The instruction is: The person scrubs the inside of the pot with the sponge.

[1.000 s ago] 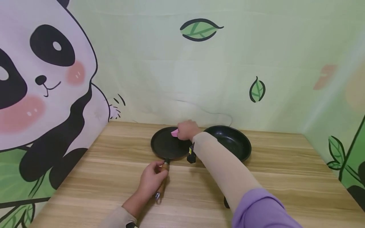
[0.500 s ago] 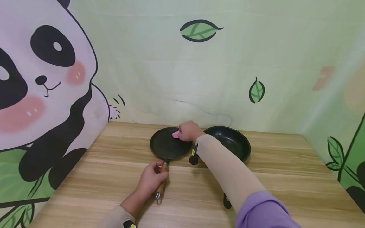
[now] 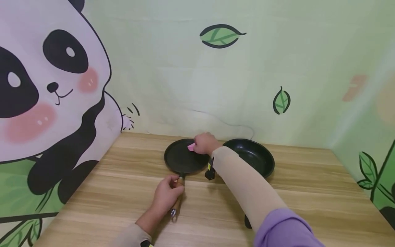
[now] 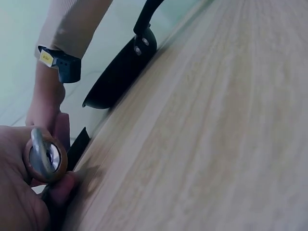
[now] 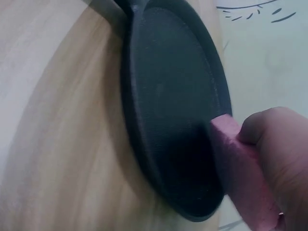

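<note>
Left hand [image 3: 166, 193] grips handle [image 3: 180, 180], 6 o'clock on griddle [image 3: 181, 157]; right hand [image 3: 205, 142] pinches pink sponge [image 5: 243, 175], 1 o'clock. Griddle likely stiff, heavy; hold by handle; sponge probably soft.

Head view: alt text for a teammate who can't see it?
A person's right hand holds a pink sponge at the far side of a shallow black frying pan, while the left hand grips its wooden handle. To the right, partly hidden by the right sleeve, a deeper black frying pan sits on the wood-grain table.

Evenly lit head view; dimmer, blurrier wrist views
</note>
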`<action>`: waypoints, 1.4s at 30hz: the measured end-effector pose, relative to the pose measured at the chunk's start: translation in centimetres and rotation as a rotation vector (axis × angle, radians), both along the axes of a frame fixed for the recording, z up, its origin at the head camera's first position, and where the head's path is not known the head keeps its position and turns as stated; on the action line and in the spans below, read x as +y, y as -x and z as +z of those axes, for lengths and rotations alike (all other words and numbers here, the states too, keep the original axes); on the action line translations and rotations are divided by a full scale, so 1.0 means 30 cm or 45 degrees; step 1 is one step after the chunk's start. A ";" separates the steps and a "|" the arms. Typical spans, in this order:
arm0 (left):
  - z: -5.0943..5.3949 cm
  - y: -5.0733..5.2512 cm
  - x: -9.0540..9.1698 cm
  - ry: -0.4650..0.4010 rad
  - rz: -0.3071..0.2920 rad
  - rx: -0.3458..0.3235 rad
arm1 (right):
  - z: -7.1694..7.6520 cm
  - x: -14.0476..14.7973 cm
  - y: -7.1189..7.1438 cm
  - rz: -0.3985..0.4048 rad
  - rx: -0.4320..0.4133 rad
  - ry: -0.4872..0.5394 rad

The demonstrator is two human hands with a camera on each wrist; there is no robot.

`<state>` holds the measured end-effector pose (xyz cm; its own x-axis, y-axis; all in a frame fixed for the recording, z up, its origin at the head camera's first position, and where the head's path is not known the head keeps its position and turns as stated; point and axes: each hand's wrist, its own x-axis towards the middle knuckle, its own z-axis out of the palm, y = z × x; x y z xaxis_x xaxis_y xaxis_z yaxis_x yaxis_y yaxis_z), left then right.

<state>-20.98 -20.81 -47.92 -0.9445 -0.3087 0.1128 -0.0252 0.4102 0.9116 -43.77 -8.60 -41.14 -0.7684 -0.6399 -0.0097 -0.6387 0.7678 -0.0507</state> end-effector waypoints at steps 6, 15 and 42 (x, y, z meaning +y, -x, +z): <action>0.001 -0.002 0.005 0.027 0.037 0.030 | 0.055 0.008 -0.007 -0.060 -0.162 -0.085; -0.002 -0.006 0.004 0.003 0.035 0.041 | 0.128 0.053 -0.048 -0.126 -0.364 -0.114; 0.001 -0.004 0.004 -0.004 0.037 -0.015 | 0.155 0.052 -0.184 0.032 -0.628 -0.090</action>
